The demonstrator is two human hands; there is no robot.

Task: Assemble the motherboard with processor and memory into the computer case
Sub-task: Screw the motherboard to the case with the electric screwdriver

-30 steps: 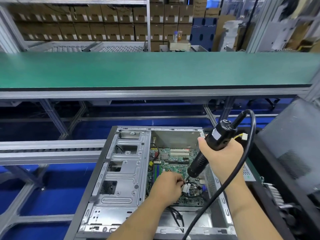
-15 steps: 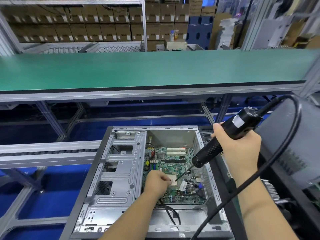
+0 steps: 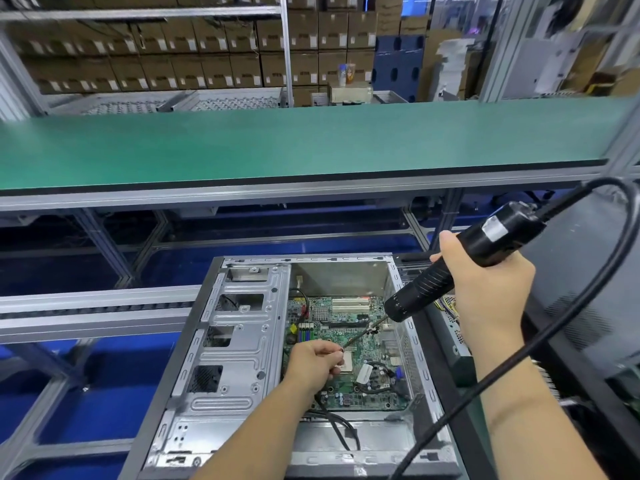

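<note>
Case (image 3: 242, 341) lies open on its side below the green bench (image 3: 311, 143), which spans the view behind it. Motherboard (image 3: 346, 341) sits flat on the case floor, in the right-hand bay, beside the grey drive cage (image 3: 239, 344) that fills the left half. White slots (image 3: 349, 304) run along the far part of the board; blue and green memory slots (image 3: 306, 336) stand near its left edge. Processor socket (image 3: 347, 362) shows as a pale square near the board's centre. Left hand (image 3: 317, 367) reaches into the case with fingers curled, pinching at the tip of the driver bit (image 3: 363, 336) just beside the socket; whatever small part it may hold is too small to make out. Right hand (image 3: 485, 292) is clenched around the black electric screwdriver (image 3: 460, 265), which is held tilted above the case's right wall, bit pointing down and left toward the board. Black cord (image 3: 554, 327) leaves the rear of the screwdriver, loops to the right and runs down across the right forearm. Black cables (image 3: 337, 427) trail from the board's near edge over the case's near floor. Stacked cartons (image 3: 173, 57) fill shelving beyond the bench.
</note>
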